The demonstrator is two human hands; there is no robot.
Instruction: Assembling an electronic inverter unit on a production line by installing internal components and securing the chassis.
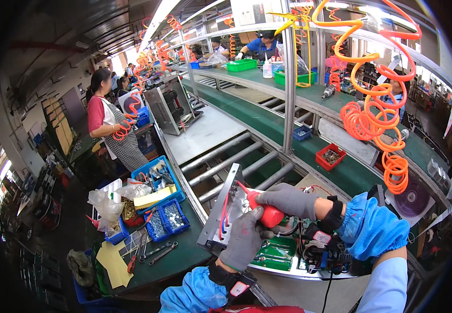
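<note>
Both my hands wear grey gloves and blue sleeve covers. My right hand (290, 200) is closed over a red rounded piece (271, 216) with a narrow red part pointing toward an upright metal panel (221, 214). My left hand (242, 241) is closed against the near side of the same red piece, its thumb touching it; some of its fingers are hidden. Red wires run along the panel's inner face. Beneath my hands lies an open unit with green circuit boards (275, 254), black parts and cables. I cannot tell what kind of thing the red piece is.
At left, wrenches (162, 253) and a red-handled screwdriver (132, 262) lie near blue bins of hardware (175, 215). Metal rollers (226, 169) run ahead. A red bin (331, 157) stands at right, below orange coiled hoses (387, 107). Co-workers stand farther off.
</note>
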